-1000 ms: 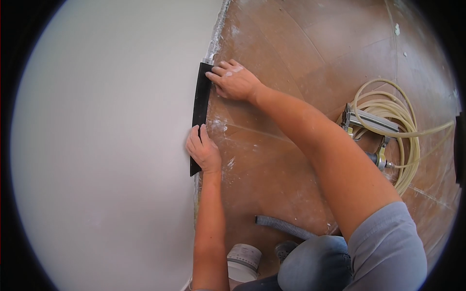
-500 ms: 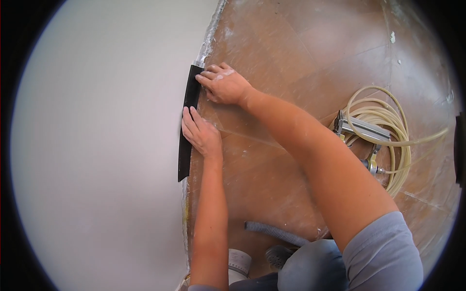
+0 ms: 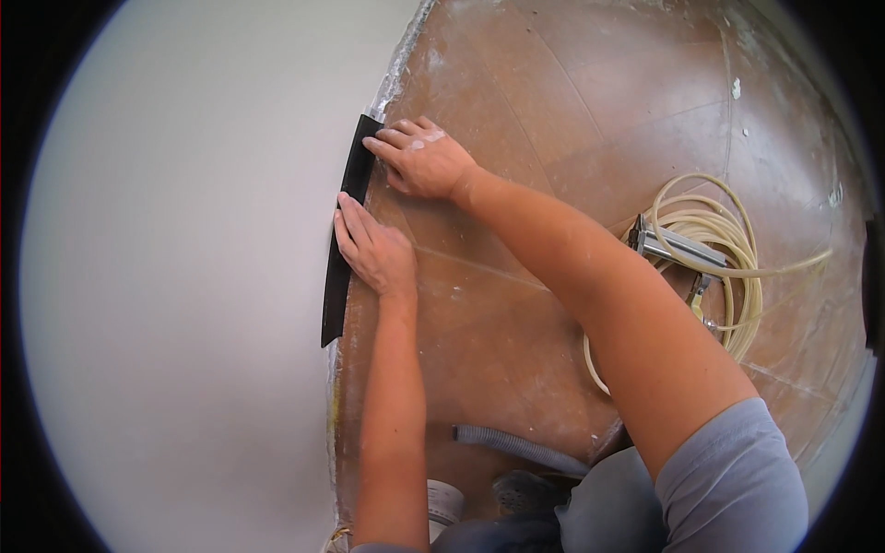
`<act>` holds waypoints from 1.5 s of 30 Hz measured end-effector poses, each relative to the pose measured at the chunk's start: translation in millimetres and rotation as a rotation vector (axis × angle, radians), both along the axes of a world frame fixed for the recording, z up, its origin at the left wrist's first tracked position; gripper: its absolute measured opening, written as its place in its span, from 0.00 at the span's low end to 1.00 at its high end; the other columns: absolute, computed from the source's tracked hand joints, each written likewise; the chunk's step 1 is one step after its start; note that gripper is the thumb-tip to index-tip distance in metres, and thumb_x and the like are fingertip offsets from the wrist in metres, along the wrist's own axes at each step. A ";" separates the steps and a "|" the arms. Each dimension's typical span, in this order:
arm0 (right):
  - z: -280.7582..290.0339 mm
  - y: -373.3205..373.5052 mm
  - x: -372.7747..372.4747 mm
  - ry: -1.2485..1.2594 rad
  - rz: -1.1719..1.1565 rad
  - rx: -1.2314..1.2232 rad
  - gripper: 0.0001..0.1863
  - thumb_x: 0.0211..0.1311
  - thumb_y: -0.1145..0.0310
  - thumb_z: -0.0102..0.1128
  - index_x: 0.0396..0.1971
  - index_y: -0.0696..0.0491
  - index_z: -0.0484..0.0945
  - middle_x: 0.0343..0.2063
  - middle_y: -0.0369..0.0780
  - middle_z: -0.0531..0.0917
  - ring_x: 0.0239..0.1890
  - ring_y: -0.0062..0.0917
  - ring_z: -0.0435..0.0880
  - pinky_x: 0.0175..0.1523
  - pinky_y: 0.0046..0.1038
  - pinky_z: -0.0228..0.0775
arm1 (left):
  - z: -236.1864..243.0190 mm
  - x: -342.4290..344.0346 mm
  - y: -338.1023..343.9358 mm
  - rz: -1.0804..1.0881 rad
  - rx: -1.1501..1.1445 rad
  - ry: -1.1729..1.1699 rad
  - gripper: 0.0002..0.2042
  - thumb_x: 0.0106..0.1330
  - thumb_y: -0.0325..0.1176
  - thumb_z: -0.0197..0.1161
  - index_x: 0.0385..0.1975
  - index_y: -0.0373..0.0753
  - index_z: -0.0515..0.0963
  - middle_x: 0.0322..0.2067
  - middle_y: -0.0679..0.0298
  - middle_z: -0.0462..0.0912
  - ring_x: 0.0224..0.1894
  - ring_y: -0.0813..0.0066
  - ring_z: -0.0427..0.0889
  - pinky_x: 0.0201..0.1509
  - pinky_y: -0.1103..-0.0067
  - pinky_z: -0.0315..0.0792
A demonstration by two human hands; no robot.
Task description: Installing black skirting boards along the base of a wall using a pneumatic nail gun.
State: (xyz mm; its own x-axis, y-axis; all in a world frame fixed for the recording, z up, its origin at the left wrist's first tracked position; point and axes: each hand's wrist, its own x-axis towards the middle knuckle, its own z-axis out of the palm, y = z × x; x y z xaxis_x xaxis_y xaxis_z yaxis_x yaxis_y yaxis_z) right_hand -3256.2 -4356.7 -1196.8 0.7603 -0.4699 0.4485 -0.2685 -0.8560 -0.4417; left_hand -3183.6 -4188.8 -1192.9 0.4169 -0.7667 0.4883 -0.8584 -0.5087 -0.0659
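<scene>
A black skirting strip [image 3: 336, 293] lies lengthwise along the foot of a pale wall, where the wall meets the floor. My left hand [image 3: 380, 256] presses on the middle of the strip, its fingers stretched out flat. Farther up, my right hand [image 3: 426, 161] rests its extended fingertips on the strip's far end; white smears mark its knuckles. Neither hand wraps around the strip. Its lower end sticks out past my left hand, slightly off the wall's edge line.
The wall [image 3: 184, 276] fills the left side. On the brown tiled floor [image 3: 516, 341], a coiled cream hose [image 3: 742, 240] lies with a metal tool [image 3: 687, 249] at the right. A grey corrugated hose [image 3: 516, 446] and a white tub [image 3: 444, 502] are near my knees.
The view has shifted a little. Both hands stay on the strip; my left-hand fingers have moved slightly up along it and sit closer together.
</scene>
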 end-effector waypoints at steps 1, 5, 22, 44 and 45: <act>-0.5 0.2 -1.4 -0.010 0.004 -0.008 0.27 0.59 0.63 0.62 0.61 0.51 0.76 0.55 0.39 0.82 0.59 0.34 0.77 0.64 0.39 0.68 | 0.6 -2.0 -0.6 0.005 0.001 0.005 0.28 0.59 0.23 0.58 0.63 0.26 0.71 0.69 0.56 0.68 0.67 0.52 0.67 0.72 0.64 0.62; 2.3 0.2 0.6 -0.019 0.027 -0.018 0.29 0.60 0.63 0.61 0.63 0.50 0.74 0.55 0.39 0.82 0.60 0.35 0.77 0.65 0.39 0.67 | 2.8 0.7 0.6 0.029 0.018 -0.058 0.25 0.59 0.24 0.57 0.60 0.27 0.75 0.69 0.59 0.69 0.67 0.56 0.68 0.71 0.67 0.65; 128.6 146.8 -310.4 0.261 0.087 0.110 0.30 0.51 0.77 0.63 0.59 0.61 0.73 0.52 0.46 0.80 0.53 0.42 0.80 0.56 0.41 0.73 | 3.7 6.5 4.6 0.008 -0.041 0.061 0.25 0.56 0.24 0.62 0.58 0.37 0.80 0.71 0.63 0.66 0.69 0.61 0.64 0.72 0.70 0.63; 156.1 41.7 -250.6 0.645 0.272 -0.195 0.36 0.66 0.70 0.51 0.73 0.62 0.56 0.33 0.43 0.83 0.30 0.35 0.86 0.39 0.36 0.80 | 3.4 5.1 9.1 0.002 -0.034 0.092 0.23 0.58 0.22 0.60 0.57 0.38 0.81 0.72 0.62 0.65 0.69 0.57 0.64 0.72 0.67 0.63; 143.0 27.1 -231.3 0.659 0.282 -0.232 0.35 0.66 0.70 0.50 0.73 0.61 0.57 0.33 0.43 0.83 0.31 0.35 0.86 0.39 0.35 0.79 | 1.6 4.8 4.5 -0.015 -0.031 0.092 0.23 0.58 0.22 0.60 0.57 0.38 0.81 0.72 0.62 0.65 0.69 0.57 0.64 0.72 0.67 0.63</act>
